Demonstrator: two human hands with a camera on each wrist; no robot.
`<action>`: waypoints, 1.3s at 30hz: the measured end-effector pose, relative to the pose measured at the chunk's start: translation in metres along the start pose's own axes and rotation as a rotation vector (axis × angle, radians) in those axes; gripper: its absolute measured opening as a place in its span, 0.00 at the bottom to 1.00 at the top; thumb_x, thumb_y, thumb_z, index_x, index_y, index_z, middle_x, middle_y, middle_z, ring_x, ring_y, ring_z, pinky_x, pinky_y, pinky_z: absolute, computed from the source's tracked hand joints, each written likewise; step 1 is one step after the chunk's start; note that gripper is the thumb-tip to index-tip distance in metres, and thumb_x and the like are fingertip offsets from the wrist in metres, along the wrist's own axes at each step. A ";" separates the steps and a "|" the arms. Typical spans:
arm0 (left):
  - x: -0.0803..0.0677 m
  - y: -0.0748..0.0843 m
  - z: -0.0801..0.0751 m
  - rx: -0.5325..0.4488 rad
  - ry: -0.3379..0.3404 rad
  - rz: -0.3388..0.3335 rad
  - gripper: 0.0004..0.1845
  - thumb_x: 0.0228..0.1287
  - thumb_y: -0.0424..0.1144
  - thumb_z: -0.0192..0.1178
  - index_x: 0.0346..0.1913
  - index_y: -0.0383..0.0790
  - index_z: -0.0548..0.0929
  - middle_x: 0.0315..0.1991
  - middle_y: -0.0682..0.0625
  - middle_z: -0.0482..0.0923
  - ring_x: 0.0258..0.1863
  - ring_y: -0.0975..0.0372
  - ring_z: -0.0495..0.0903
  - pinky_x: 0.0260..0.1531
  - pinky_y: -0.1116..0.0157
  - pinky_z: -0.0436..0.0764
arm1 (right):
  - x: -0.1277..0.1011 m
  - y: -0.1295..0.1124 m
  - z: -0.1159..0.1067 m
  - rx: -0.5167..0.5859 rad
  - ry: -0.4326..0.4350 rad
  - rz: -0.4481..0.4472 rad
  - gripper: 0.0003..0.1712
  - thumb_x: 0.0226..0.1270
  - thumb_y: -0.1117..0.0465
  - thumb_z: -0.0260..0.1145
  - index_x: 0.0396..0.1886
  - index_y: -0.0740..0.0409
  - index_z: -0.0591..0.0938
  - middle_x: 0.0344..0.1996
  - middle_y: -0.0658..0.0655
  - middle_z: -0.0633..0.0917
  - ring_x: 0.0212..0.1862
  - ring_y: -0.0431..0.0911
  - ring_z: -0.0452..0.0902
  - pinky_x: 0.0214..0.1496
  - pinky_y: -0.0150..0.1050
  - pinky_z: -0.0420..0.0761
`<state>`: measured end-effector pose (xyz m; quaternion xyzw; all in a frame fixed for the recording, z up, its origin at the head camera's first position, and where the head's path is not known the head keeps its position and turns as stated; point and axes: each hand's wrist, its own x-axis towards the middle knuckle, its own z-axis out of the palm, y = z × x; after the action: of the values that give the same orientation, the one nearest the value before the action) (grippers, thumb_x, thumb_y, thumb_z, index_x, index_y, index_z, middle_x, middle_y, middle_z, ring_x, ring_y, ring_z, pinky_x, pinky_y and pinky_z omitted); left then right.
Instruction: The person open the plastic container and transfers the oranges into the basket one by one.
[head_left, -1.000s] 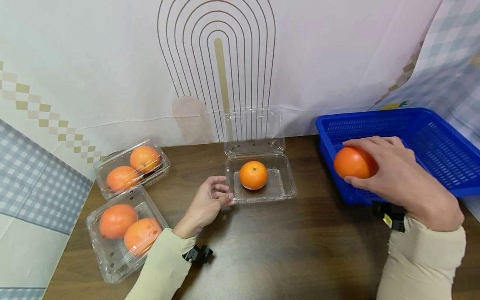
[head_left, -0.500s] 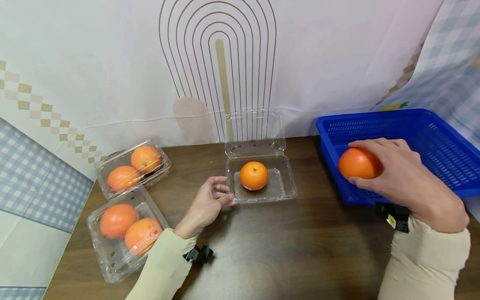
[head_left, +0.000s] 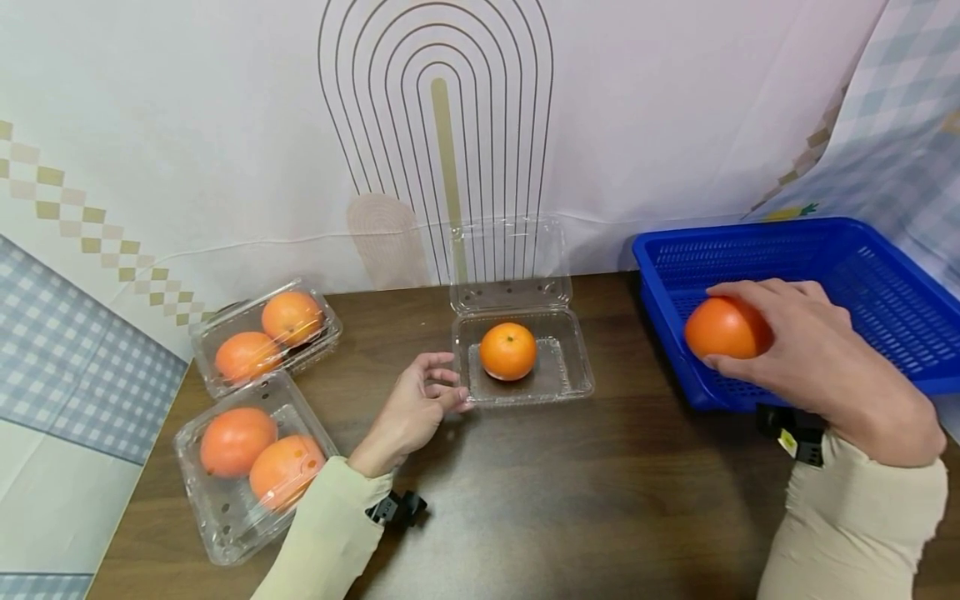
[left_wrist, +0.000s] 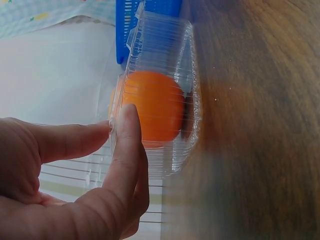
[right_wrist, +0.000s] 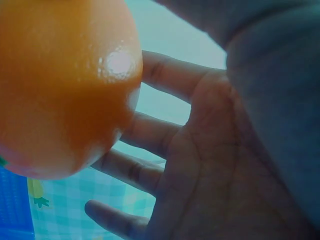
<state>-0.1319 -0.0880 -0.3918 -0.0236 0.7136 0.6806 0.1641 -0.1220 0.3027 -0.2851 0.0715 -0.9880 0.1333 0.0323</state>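
Note:
My right hand grips an orange between thumb and fingers, over the near left side of a blue plastic basket. In the right wrist view the same orange looks large and shiny against the fingers. My left hand pinches the left rim of an open clear plastic clamshell box, its lid standing up at the back. Inside that box, toward its left, sits one orange. The left wrist view shows thumb and index finger meeting at the rim, beside this orange.
Two more clamshells, each with two oranges, lie at the left: one box at the back, another box nearer, partly behind my left sleeve. A patterned cloth backdrop rises behind the wooden table.
My right hand has shifted slightly to the right with the orange, over the basket. The left hand and the open clamshell have stayed put.

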 end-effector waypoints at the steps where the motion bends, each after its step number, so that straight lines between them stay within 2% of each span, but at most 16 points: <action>1: 0.000 0.000 0.000 0.000 0.000 -0.001 0.30 0.67 0.17 0.57 0.71 0.28 0.64 0.54 0.32 0.70 0.34 0.62 0.84 0.53 0.50 0.91 | 0.000 0.000 0.000 -0.002 -0.002 0.002 0.42 0.55 0.48 0.80 0.67 0.56 0.74 0.58 0.74 0.76 0.56 0.71 0.61 0.39 0.64 0.67; 20: 0.000 -0.002 -0.001 -0.003 -0.010 0.020 0.29 0.67 0.17 0.56 0.70 0.26 0.63 0.53 0.32 0.70 0.36 0.62 0.83 0.53 0.52 0.91 | -0.003 0.005 -0.001 -0.012 -0.052 0.036 0.44 0.56 0.44 0.79 0.68 0.56 0.73 0.58 0.74 0.77 0.54 0.70 0.62 0.36 0.57 0.66; 39: 0.000 -0.002 -0.001 -0.002 -0.008 0.019 0.29 0.68 0.18 0.56 0.70 0.27 0.64 0.54 0.32 0.70 0.36 0.61 0.83 0.52 0.52 0.91 | -0.001 0.012 -0.002 0.013 -0.118 0.081 0.46 0.58 0.43 0.77 0.70 0.58 0.71 0.58 0.76 0.76 0.54 0.71 0.61 0.36 0.58 0.67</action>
<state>-0.1319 -0.0889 -0.3941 -0.0142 0.7126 0.6829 0.1603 -0.1224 0.3153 -0.2865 0.0393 -0.9893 0.1366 -0.0320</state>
